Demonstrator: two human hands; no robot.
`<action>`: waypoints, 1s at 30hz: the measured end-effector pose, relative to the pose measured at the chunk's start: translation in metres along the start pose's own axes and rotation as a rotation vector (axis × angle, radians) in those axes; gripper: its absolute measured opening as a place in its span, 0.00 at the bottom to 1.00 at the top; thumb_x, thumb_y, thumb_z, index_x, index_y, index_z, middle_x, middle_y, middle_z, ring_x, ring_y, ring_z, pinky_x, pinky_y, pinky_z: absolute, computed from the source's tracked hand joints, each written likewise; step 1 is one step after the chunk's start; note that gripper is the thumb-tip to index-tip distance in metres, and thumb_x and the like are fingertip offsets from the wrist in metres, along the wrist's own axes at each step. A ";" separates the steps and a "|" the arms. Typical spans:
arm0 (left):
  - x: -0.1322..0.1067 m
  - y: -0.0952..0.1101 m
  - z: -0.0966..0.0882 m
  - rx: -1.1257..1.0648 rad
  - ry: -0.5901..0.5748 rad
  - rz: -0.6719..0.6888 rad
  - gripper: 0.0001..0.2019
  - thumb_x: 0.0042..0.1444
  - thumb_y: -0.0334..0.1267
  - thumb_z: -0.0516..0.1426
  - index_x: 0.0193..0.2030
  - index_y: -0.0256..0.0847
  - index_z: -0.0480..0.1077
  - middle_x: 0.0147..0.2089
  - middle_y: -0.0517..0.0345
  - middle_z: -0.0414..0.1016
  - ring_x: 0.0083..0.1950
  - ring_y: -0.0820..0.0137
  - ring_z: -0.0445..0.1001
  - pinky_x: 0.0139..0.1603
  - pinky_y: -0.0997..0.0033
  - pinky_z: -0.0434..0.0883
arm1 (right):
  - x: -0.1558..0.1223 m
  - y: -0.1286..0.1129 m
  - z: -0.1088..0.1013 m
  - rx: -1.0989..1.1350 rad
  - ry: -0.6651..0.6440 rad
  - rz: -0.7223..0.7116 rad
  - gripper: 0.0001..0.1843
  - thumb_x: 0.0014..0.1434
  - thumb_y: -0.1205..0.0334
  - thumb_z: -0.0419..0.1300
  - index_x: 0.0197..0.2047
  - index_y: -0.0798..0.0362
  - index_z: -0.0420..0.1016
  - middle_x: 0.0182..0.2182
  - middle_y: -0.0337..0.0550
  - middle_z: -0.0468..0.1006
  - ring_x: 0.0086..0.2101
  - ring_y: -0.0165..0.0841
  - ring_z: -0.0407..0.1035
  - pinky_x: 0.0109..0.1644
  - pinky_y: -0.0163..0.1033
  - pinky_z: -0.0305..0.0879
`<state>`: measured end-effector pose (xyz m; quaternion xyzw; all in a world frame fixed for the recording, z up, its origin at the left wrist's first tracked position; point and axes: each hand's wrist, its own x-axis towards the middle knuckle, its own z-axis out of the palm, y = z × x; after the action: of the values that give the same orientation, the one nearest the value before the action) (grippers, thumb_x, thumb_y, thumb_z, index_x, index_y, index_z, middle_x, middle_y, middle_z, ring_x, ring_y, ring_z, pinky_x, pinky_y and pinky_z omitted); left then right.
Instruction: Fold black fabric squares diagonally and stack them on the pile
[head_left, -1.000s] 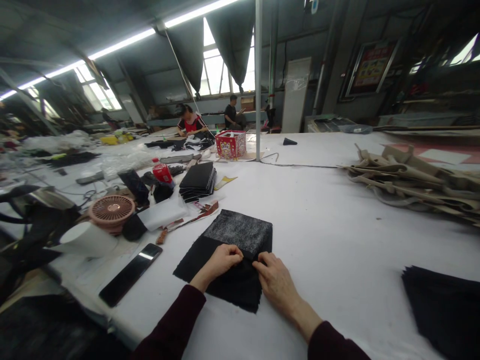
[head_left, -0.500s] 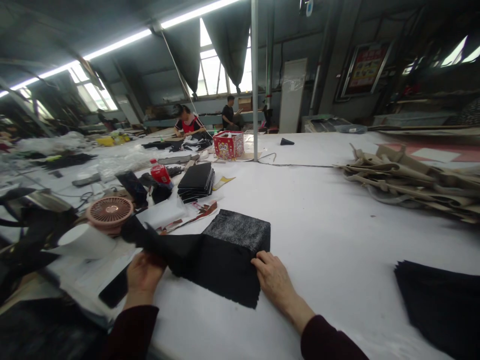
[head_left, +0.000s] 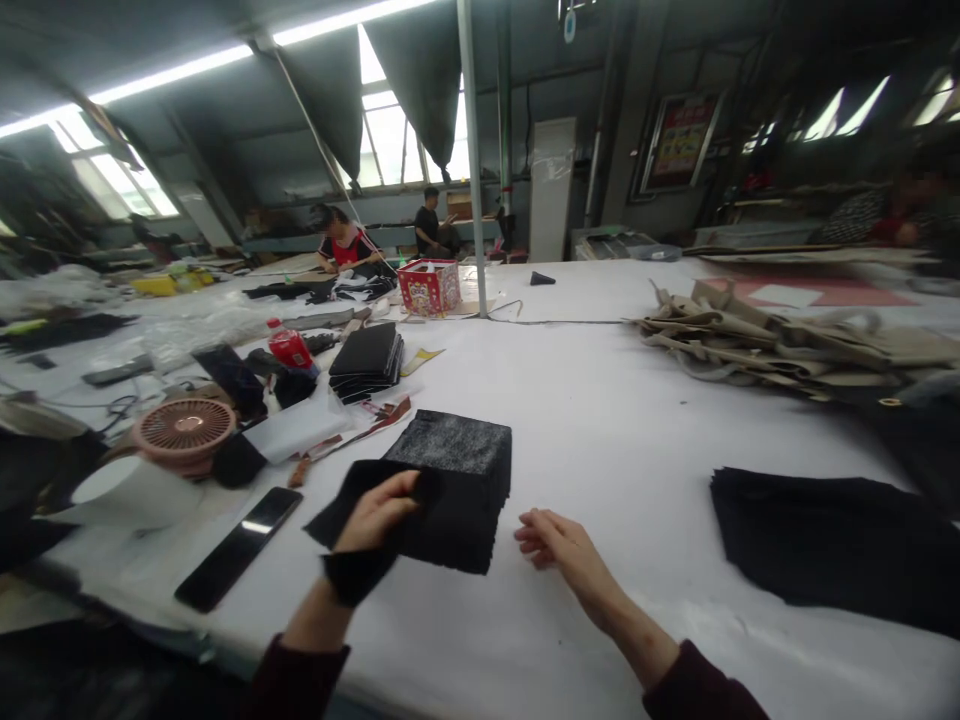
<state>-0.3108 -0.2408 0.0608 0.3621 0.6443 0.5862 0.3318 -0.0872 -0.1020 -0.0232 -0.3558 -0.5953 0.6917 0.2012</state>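
Observation:
A stack of black fabric pieces lies on the white table before me, with a speckled grey-black piece at its far end. Over the stack's left part, my left hand pinches a black fabric piece, part of which hangs below the wrist. The fingers cover where it is gripped. Just right of the stack, my right hand hovers with loosely bent fingers and holds nothing; it does not touch the fabric.
Left of the stack are a phone, a pink fan, a red-labelled bottle and a black stack. More black fabric lies right, below a beige heap. A pole rises behind; people sit beyond.
My left hand has moved right over the stack, bringing the lifted fabric with it. My right hand has let go of the stack's right edge. The view has shifted right.

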 end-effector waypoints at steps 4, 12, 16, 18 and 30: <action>-0.032 -0.032 0.145 0.068 -0.331 0.207 0.03 0.54 0.31 0.54 0.33 0.38 0.70 0.41 0.54 0.75 0.43 0.67 0.72 0.47 0.69 0.68 | -0.042 -0.003 -0.047 0.383 -0.082 0.242 0.34 0.59 0.32 0.54 0.48 0.57 0.74 0.39 0.51 0.78 0.37 0.36 0.73 0.43 0.41 0.67; -0.057 -0.054 0.219 0.540 -0.472 0.526 0.13 0.58 0.26 0.52 0.46 0.43 0.70 0.49 0.54 0.74 0.51 0.62 0.70 0.54 0.58 0.67 | -0.075 0.000 -0.124 0.036 -0.044 0.162 0.22 0.52 0.44 0.66 0.32 0.57 0.75 0.27 0.39 0.73 0.29 0.28 0.64 0.34 0.32 0.59; -0.029 -0.069 0.195 0.838 -0.466 0.543 0.16 0.56 0.28 0.55 0.52 0.41 0.69 0.55 0.51 0.71 0.55 0.57 0.68 0.57 0.51 0.66 | -0.058 0.003 -0.128 -0.416 0.033 0.177 0.18 0.58 0.50 0.58 0.38 0.57 0.78 0.22 0.37 0.70 0.23 0.26 0.60 0.26 0.32 0.52; -0.021 -0.077 0.192 0.898 -0.486 0.553 0.17 0.57 0.29 0.56 0.53 0.41 0.68 0.56 0.51 0.70 0.56 0.57 0.67 0.58 0.52 0.66 | -0.045 0.005 -0.123 -0.587 0.111 0.118 0.14 0.57 0.54 0.58 0.34 0.57 0.79 0.21 0.37 0.71 0.23 0.27 0.61 0.27 0.32 0.53; 0.009 -0.077 0.191 1.037 -0.488 0.645 0.11 0.61 0.30 0.55 0.50 0.42 0.69 0.50 0.53 0.71 0.50 0.61 0.69 0.51 0.58 0.70 | -0.032 0.046 -0.071 -1.093 0.604 -0.324 0.14 0.66 0.69 0.49 0.44 0.52 0.76 0.33 0.44 0.72 0.38 0.35 0.66 0.45 0.38 0.58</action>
<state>-0.1590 -0.1384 -0.0338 0.7725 0.6087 0.1708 0.0587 -0.0076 -0.0856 -0.0623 -0.4916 -0.8252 0.1186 0.2517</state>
